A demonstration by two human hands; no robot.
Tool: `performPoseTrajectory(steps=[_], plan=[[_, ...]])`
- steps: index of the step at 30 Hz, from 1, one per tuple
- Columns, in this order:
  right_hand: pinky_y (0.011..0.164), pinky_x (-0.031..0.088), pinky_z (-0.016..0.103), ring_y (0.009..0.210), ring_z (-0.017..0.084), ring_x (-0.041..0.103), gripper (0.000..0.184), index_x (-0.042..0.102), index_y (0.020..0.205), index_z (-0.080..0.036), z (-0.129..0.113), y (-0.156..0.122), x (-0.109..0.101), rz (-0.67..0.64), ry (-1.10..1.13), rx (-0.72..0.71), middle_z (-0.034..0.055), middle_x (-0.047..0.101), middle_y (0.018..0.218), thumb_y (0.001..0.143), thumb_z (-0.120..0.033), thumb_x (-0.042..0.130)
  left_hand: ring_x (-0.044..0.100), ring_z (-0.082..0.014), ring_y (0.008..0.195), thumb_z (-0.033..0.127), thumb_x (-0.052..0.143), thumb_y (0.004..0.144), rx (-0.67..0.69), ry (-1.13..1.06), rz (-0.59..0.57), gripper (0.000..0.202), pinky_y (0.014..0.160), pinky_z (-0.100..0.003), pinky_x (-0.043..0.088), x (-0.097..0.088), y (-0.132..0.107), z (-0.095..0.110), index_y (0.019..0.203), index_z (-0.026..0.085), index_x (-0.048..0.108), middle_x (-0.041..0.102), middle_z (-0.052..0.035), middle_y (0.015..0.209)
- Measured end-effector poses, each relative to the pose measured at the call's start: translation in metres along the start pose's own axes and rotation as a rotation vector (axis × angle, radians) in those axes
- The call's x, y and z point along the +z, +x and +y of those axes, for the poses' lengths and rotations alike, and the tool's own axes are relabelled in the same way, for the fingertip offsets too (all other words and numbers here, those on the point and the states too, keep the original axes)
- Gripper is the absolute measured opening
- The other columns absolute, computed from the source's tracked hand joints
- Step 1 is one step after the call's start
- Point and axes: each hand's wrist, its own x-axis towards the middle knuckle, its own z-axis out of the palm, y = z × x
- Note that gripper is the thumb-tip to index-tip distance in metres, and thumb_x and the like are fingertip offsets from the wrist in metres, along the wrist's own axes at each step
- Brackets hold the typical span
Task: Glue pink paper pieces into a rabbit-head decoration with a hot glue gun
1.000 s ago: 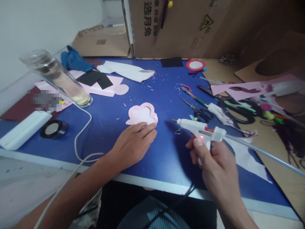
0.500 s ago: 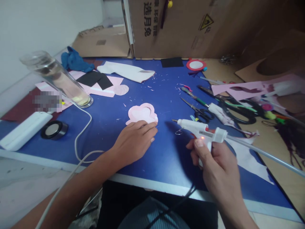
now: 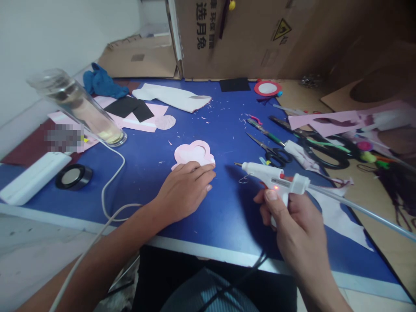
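Observation:
A pink, scalloped paper cutout [image 3: 179, 152] with a paler centre lies on the blue tabletop. My left hand [image 3: 188, 188] rests palm down over its near edge, fingers stretched flat and covering part of it. To the right, my right hand [image 3: 292, 221] is wrapped around the handle of a white hot glue gun [image 3: 264, 171]. The gun's metal nozzle points left toward the cutout, apart from it, and its small red light is lit. A long clear glue stick [image 3: 364, 210] sticks out of the back of the gun.
Scissors [image 3: 273, 154], a craft knife [image 3: 264, 131] and paper scraps lie at the right. On the left are a glass bottle [image 3: 94, 112], a white power strip [image 3: 35, 177] with its cable [image 3: 110, 182], and a black tape roll [image 3: 74, 177]. Cardboard [image 3: 240, 47] stands behind.
My left hand has shifted very slightly away from me over the cutout. The glue gun and my right hand have stayed in place.

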Motion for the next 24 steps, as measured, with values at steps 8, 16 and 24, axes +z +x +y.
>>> performPoseTrajectory(steps=[8,16,24], plan=[[0.055,0.038,0.031,0.058,0.016,0.054,0.046,0.075,0.095,-0.022,0.002,-0.001,0.0,-0.005,0.0,0.003,-0.0008,0.062,0.063,0.107,-0.066,0.064,0.07,-0.0257,0.14,0.017,0.048,0.11,-0.106,-0.341,0.197,0.04,0.12,-0.046,0.056,0.0,-0.006,-0.012,0.146,0.02,0.064,0.076,-0.0098,0.151],[0.056,0.041,0.031,0.059,0.017,0.055,0.05,0.075,0.092,-0.022,0.001,0.001,-0.001,-0.016,-0.002,0.016,0.0,0.062,0.063,0.105,-0.07,0.065,0.076,-0.0229,0.131,0.015,0.049,0.111,-0.154,-0.434,0.237,0.035,0.114,-0.038,0.06,-0.002,-0.018,-0.017,0.141,0.016,0.065,0.079,-0.0125,0.14],[0.055,0.041,0.03,0.058,0.016,0.055,0.049,0.075,0.092,-0.022,0.001,0.001,-0.001,-0.016,-0.019,0.023,-0.0005,0.062,0.063,0.105,-0.069,0.066,0.069,-0.0276,0.143,0.003,0.044,0.103,-0.087,-0.283,0.12,0.055,0.12,-0.048,0.059,0.003,-0.021,-0.014,0.154,0.016,0.059,0.074,-0.0154,0.152]])
